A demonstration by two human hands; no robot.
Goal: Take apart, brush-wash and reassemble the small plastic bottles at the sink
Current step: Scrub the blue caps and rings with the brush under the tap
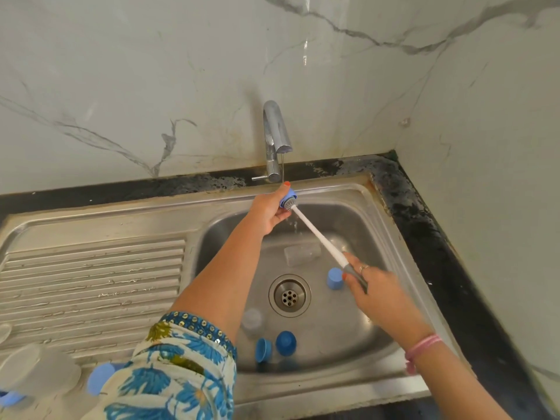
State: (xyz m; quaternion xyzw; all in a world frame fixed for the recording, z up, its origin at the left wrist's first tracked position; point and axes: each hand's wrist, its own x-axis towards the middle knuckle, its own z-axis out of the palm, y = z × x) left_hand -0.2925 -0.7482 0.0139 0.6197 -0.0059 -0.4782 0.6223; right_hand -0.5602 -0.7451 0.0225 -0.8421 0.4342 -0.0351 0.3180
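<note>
- Near you, loose blue caps (pixel 285 343) lay in the sink (pixel 348 189), close to the drain (pixel 289 295); splashing could have shifted them.
- Your right hand (pixel 378 294) gripped the bottle brush (pixel 318 234) handle; wet, it could have slipped.
- Farthest, your left hand (pixel 268 210) pinched a blue cap (pixel 288 199) on the bristles beneath the faucet (pixel 274 140); hard scrubbing might have popped it free.

Looks like a home kitchen corner to me. You've got a stainless steel sink (pixel 357 207) with a ribbed drainboard (pixel 91 277), a chrome tap (pixel 274 137), black countertop (pixel 430 237) and marble-look wall panels (pixel 151 71) meeting behind.
</note>
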